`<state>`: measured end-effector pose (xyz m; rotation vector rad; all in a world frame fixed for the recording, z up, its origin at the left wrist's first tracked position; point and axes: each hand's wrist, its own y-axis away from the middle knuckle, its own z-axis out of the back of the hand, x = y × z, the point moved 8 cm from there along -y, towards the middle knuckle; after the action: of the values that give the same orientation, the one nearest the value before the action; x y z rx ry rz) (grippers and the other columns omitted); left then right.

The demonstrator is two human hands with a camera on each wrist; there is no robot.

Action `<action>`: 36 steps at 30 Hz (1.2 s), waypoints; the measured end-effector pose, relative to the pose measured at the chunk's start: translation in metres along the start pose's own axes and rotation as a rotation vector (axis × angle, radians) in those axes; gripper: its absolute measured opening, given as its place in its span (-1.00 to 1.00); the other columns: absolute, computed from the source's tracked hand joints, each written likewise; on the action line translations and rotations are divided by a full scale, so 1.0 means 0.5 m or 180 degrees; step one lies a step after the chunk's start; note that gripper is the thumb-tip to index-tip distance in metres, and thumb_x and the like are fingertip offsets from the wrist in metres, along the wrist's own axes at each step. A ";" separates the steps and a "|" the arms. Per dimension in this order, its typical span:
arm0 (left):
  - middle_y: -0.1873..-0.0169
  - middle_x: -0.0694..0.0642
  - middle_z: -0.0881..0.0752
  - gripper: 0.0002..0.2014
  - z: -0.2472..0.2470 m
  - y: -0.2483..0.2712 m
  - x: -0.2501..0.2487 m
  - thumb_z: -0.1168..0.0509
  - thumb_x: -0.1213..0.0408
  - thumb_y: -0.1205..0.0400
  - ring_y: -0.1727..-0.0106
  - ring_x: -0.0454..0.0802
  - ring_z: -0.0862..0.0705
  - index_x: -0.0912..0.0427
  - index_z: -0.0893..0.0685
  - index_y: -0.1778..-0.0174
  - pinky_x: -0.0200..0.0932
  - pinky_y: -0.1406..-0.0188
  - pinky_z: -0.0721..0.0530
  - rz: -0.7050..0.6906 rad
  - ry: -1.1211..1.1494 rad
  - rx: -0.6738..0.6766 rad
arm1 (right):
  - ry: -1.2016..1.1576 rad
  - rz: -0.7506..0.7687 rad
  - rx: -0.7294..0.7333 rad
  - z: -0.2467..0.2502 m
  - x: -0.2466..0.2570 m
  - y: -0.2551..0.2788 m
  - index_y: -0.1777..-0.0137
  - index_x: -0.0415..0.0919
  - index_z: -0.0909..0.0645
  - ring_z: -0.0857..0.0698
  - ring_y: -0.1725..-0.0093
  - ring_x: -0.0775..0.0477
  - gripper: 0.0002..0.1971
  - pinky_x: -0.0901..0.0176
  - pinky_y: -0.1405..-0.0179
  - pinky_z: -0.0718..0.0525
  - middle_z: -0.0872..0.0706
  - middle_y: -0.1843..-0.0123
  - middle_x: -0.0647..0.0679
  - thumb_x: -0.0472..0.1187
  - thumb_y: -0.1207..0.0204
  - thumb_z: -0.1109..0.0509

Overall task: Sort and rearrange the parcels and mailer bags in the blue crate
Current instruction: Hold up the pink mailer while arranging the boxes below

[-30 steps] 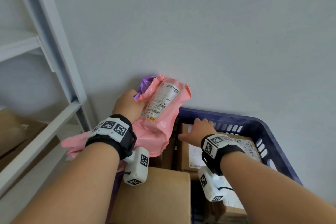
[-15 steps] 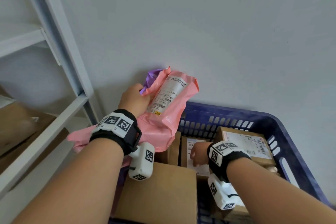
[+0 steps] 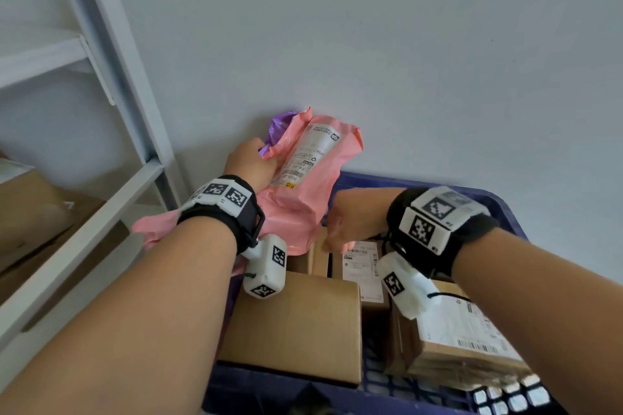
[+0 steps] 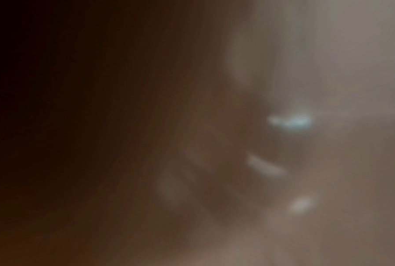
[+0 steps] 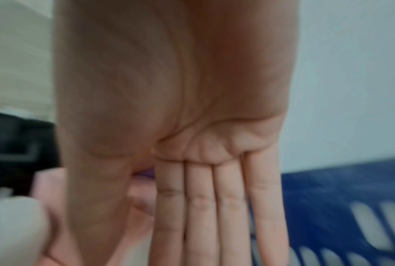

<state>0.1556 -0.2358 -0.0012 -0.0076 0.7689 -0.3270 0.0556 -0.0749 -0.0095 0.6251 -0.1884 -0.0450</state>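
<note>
Pink mailer bag (image 3: 305,185) gripped in left hand (image 3: 247,163) fingers

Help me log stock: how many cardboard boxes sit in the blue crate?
4: large plain brown cardboard box front left; labelled cardboard box front right; narrow plain box and labelled upright box at the back. More may be hidden.

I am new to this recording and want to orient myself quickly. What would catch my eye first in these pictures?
First the pink mailer bag, which the left hand grips and holds upright against the wall at the far left corner of the blue crate, with a purple bag behind it. Next the right hand, fingers straight and together, reaching toward the pink bag above the cardboard boxes packed in the crate.
</note>
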 end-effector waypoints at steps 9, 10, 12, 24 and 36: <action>0.11 0.27 -0.73 -0.73 -0.003 -0.004 -0.007 -0.22 0.11 -0.68 0.16 0.23 -0.63 0.23 -0.58 0.23 -0.12 0.22 -0.44 -0.0087 -0.0218 0.0126 | 0.1143 0.0594 0.0110 -0.086 0.148 0.048 -0.60 -0.05 -0.30 -0.57 -0.38 -0.16 -0.02 -0.11 -0.44 -0.50 -0.58 -0.42 -0.01 0.36 -0.23 -0.51; 0.13 0.26 -0.72 -0.74 -0.004 -0.004 -0.008 -0.21 0.12 -0.68 0.17 0.22 -0.62 0.24 -0.58 0.21 -0.12 0.22 -0.44 -0.0101 -0.0254 0.0132 | 0.1110 0.0636 0.0048 -0.092 0.149 0.048 -0.65 -0.04 -0.21 -0.52 -0.43 -0.16 0.03 -0.07 -0.49 -0.43 -0.52 -0.49 -0.02 0.34 -0.24 -0.53; 0.18 0.24 -0.68 -0.76 -0.005 -0.004 -0.011 -0.21 0.16 -0.68 0.15 0.23 -0.62 0.24 -0.57 0.21 -0.12 0.21 -0.43 -0.0115 -0.0324 0.0147 | 0.0927 0.0747 -0.0104 -0.096 0.150 0.051 -0.70 -0.01 -0.05 -0.43 -0.52 -0.14 0.12 0.00 -0.55 -0.33 -0.39 -0.59 -0.01 0.31 -0.23 -0.56; 0.21 0.22 -0.63 -0.68 -0.007 -0.002 -0.011 -0.20 0.13 -0.71 0.16 0.22 -0.58 0.21 -0.48 0.33 -0.08 0.19 -0.44 -0.0152 -0.0321 0.0137 | 0.0717 0.0532 -0.0074 -0.133 0.124 0.025 -0.69 0.05 0.17 -0.42 -0.52 -0.22 0.30 -0.18 -0.45 -0.48 -0.27 -0.64 -0.12 0.31 -0.09 -0.60; 0.23 0.19 -0.60 -0.70 -0.009 -0.009 -0.001 -0.19 0.15 -0.69 0.18 0.20 -0.56 0.19 -0.44 0.34 -0.10 0.21 -0.41 -0.0128 -0.0252 0.0089 | 0.1208 0.0536 -0.0315 -0.129 0.128 0.040 -0.69 -0.10 0.03 -0.40 -0.48 -0.24 0.24 -0.18 -0.38 -0.56 -0.24 -0.60 -0.19 0.23 -0.12 -0.62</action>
<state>0.1508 -0.2394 -0.0036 -0.0097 0.6863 -0.3734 0.1305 -0.0281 -0.0387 0.5068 0.1283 0.2246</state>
